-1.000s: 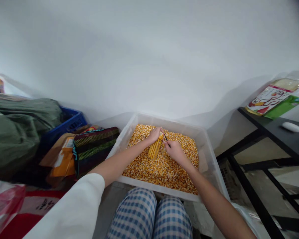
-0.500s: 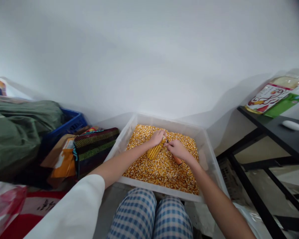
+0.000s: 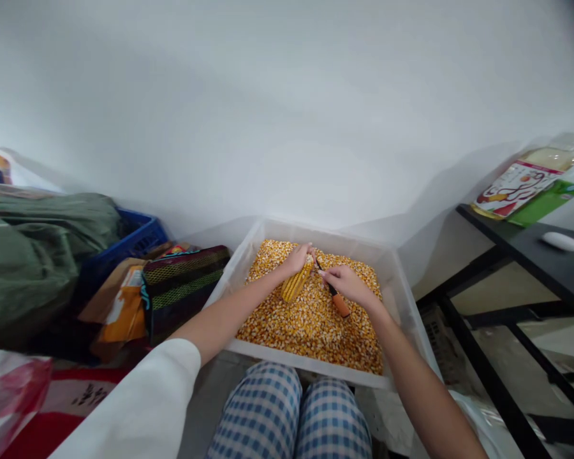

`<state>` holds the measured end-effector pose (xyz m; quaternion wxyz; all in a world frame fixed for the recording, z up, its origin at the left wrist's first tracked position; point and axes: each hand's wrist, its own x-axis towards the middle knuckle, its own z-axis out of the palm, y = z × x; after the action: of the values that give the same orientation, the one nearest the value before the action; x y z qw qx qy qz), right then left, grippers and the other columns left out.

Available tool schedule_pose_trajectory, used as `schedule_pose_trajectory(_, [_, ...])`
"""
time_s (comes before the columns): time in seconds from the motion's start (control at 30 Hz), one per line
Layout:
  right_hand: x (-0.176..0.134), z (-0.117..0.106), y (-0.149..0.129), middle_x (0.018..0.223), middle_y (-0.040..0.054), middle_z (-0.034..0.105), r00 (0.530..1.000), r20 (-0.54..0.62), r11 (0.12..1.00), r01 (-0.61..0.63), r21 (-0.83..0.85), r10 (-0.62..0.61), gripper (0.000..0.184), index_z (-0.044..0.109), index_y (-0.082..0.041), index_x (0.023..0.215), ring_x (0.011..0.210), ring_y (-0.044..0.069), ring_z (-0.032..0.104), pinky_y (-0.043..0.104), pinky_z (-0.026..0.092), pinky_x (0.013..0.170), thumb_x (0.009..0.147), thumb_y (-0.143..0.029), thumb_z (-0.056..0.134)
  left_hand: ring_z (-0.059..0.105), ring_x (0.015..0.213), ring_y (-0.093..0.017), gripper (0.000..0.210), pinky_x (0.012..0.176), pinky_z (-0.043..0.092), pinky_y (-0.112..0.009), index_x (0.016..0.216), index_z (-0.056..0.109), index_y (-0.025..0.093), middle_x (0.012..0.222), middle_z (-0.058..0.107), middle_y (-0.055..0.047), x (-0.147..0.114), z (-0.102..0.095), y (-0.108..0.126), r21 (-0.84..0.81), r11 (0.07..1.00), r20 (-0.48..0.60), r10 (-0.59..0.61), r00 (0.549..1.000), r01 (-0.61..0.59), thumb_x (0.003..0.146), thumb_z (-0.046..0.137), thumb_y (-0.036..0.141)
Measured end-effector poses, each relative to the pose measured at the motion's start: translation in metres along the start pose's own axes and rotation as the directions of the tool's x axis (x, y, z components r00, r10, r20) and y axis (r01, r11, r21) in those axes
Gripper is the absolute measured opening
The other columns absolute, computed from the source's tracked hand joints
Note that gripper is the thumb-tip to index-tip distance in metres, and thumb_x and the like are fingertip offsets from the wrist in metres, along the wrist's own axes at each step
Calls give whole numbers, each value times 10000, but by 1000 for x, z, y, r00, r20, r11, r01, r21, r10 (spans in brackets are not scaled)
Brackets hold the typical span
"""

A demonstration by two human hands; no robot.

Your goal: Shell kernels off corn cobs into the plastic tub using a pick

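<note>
Far L: red-and-white bag (image 3: 16,395) low down, green cover (image 3: 38,248) above it, partly over a blue crate (image 3: 141,236). Next, orange pkg (image 3: 119,309) w/ brown cardboard, then dark striped mesh bag (image 3: 186,287) just L of the bin.

Middle: translucent plastic bin (image 3: 398,287), lots of loose corn kernels (image 3: 310,338) inside, mostly yellow, some whitish. White-sleeved L arm reaches in; L hand (image 3: 296,260) has its grip closed round the upper end of the corn cob (image 3: 293,289). Cob's inside the bin walls, over the kernels, tilted, lower end toward the person; can't tell if it touches the kernels. Checked trousers (image 3: 256,408) below bin's near edge.

Just R of cob: tool (image 3: 340,305), dark shaft, orange hdl, tip up near cob's top end. R hand (image 3: 345,282) has a narrow pinch grip on the shaft, hdl sticking out below.

Far R: black desk (image 3: 567,274) w/ labelled bottle (image 3: 519,185), green pkt (image 3: 545,204) against it, small white rounded obj (image 3: 560,241) nearer.
</note>
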<state>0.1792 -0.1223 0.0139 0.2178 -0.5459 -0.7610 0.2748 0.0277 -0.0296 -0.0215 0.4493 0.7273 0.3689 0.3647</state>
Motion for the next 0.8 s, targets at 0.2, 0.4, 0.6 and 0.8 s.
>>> schedule_pose_trajectory(0.2, [4,14,-1,553,-12,537,989,-150,1000,8,17,-5,372,628,-140,665,548,116,464,212,308,543,877,-343,400,544,621,-158,514,752,435,-289,563,557,163,568,579,-32,3,-3,-6,-85,996,-5,-37,999,36,868,160,279])
schedule_pose_trajectory(0.4, [5,17,0,563,4,568,984,-179,1000,6,-9,-8,355,621,-141,649,547,122,481,213,306,544,877,-310,406,533,581,-158,492,727,440,-294,562,543,164,552,569,-30,3,1,-7,-114,992,1,-60,998,59,859,163,260])
schedule_pose_trajectory(0.6, [5,19,0,570,12,583,987,-159,998,-21,-58,11,349,628,-141,666,555,127,498,213,299,538,884,-301,408,542,657,-160,500,800,414,-289,556,551,167,589,585,-36,3,0,-6,-10,999,-20,-32,999,32,857,161,250])
schedule_pose_trajectory(0.8, [3,24,-10,577,50,607,978,-195,959,-128,-251,80,348,620,-148,607,519,127,469,237,250,516,880,-255,433,545,758,-175,405,806,416,-294,606,542,168,700,607,-58,0,6,-9,101,994,-106,-26,994,37,838,220,248])
